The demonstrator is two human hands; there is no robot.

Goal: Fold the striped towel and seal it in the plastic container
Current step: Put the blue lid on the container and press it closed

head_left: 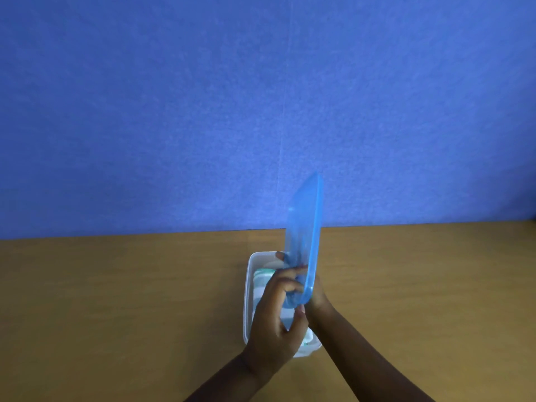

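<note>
A white plastic container (248,288) sits on the wooden table, long side running away from me. The folded striped towel (260,281), white with pale green bands, lies inside it, mostly hidden by my hands. A translucent blue lid (304,227) stands almost upright above the container's right side, its lower end between my hands. My left hand (275,320) grips the lid's lower edge from the left, fingers curled on it. My right hand (317,294) holds the lid from behind on the right and is largely hidden by it.
The wooden table (116,300) stretches left and right of the container. A blue wall (174,111) rises directly behind the table's far edge.
</note>
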